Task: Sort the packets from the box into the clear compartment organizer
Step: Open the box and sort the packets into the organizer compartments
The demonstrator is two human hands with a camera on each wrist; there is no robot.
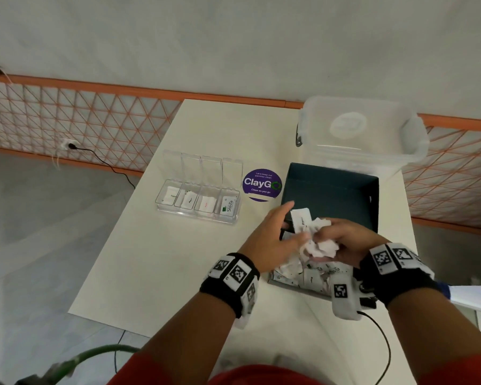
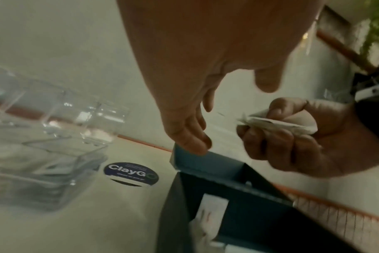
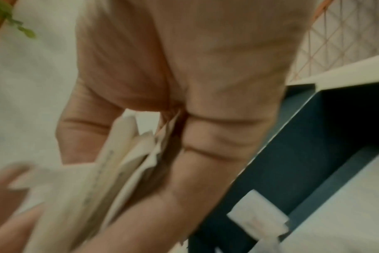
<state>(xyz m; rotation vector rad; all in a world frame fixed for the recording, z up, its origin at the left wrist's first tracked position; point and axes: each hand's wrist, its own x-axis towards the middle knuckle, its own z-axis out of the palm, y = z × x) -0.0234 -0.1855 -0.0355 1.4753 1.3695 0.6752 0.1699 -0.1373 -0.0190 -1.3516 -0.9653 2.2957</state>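
Both wrists wear marker bands, the right hand (image 1: 347, 240) clenching a bunch of white packets (image 1: 317, 240) above the dark box (image 1: 345, 195), the left hand (image 1: 270, 234) loose-fingered beside them, the clear organizer (image 1: 197, 201) lying further left on the table (image 1: 150, 259).

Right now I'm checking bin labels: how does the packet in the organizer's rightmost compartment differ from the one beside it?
The rightmost packet reads Stevia and has a green mark; its neighbour packet shows only small red print. The Stevia one stands on its long side, tilted; the neighbour lies flatter. Both are white and sit in the organizer.
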